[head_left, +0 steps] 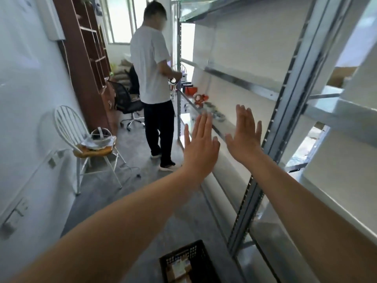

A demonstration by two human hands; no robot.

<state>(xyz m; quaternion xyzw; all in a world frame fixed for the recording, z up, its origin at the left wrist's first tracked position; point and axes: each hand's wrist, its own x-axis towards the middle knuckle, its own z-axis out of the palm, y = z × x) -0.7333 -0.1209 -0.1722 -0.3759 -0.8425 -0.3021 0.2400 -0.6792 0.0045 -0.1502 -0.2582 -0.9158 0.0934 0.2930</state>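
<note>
Two hands hold nothing. Below the fingers, nearest the camera, a black crate (183, 262) sits on the floor. The left hand (201, 144) and right hand (244, 133) are raised side by side, apart, fingers straight and close together, thumbs out. The rack (285, 111) stands just right of the right fingers, untouched. Beyond the fingertips, bowls (214, 114) and a red toy (201, 99) lie on it. Farther off, left of the fingers, a person (152, 64) stands.

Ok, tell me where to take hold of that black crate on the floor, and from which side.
Probably by the top rim of the black crate, one hand on each side wall, from above: it stands open-topped on the floor and boxes fill its middle. The left hand and right hand are open, holding nothing.
</note>
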